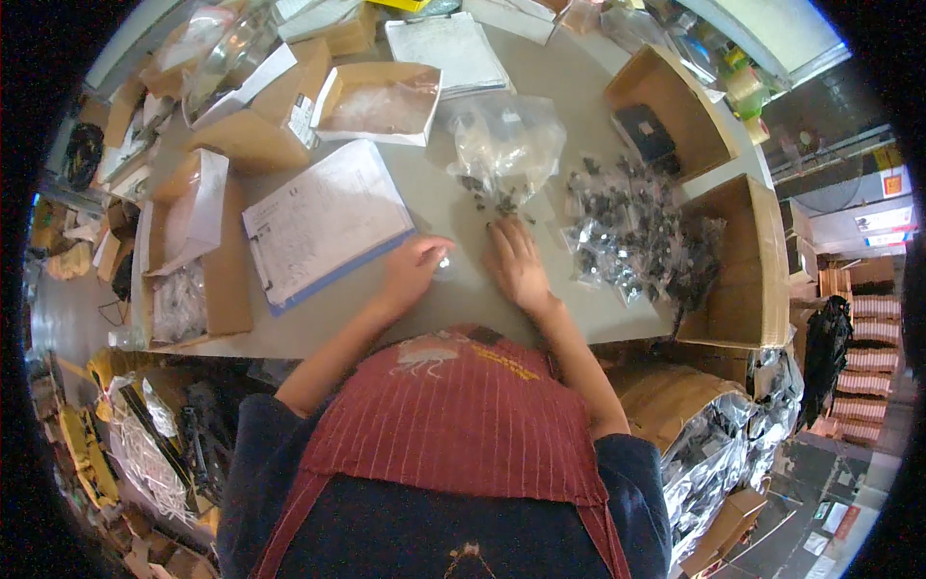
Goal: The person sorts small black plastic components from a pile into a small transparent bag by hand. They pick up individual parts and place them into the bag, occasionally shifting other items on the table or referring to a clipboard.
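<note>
My left hand (413,268) is closed in a pinch near the lower right corner of a clipboard (333,217) with white sheets on it. Between its fingertips is a small clear plastic bag (444,266). My right hand (519,265) lies palm down on the table, its fingers stretched forward. The fingertips touch or nearly touch a few small black pieces (507,205), which lie at the mouth of a larger clear plastic bag (506,145). To the right is a heap of small clear bags (632,227) with black pieces inside.
Cardboard boxes (738,261) stand along the table's right side, one with a dark object (646,133) inside. At left, a carton (224,280) holds clear bags. A shallow white box (378,101) and a paper stack (447,53) lie at the back of the grey table (473,309).
</note>
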Motion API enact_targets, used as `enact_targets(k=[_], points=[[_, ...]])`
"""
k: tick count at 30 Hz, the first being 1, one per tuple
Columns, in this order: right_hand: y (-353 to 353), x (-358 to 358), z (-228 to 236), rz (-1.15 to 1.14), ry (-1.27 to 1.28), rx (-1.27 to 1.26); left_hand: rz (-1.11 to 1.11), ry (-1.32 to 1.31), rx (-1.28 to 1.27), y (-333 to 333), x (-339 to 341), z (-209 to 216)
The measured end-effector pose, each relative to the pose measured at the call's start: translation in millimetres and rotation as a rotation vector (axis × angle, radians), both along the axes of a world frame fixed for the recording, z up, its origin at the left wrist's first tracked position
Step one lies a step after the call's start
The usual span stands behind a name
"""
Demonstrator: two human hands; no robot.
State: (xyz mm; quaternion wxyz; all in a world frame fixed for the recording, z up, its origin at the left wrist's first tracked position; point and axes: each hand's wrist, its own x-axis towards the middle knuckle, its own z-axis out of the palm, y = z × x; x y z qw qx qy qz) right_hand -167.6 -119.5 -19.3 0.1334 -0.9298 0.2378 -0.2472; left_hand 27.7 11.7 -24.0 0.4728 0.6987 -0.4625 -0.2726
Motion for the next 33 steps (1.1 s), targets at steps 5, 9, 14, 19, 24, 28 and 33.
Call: enact_targets(k=[5,9,14,19,24,28,33], points=[[1,-20,5,-0.102,-0.198,0.202,0.010,-0.014,-0.001,2,0,3],[-27,-30,9,-0.262,-0.193,0.180,-0.023,-0.093,0.108,0,-4,28],[-44,-31,-7,-0.106,-0.108,0.133,-0.032,0.009,0.069,-12,-8,28],[-23,-37,10,-0.039,-0.032,0.170,-0.146,-0.196,-0.046,-13,-4,7],[-15,-55,7,-0.125,-0.142,0.437,-0.151,-0.252,-0.047,-10,-14,14],[-12,-61,15,-0.213,-0.121,0.393,-0.156,-0.406,-0.127,-13,-16,21],[1,-54,30,-0.222,-0.029,0.290,-0.160,-0.361,-0.183,-17,-27,12]])
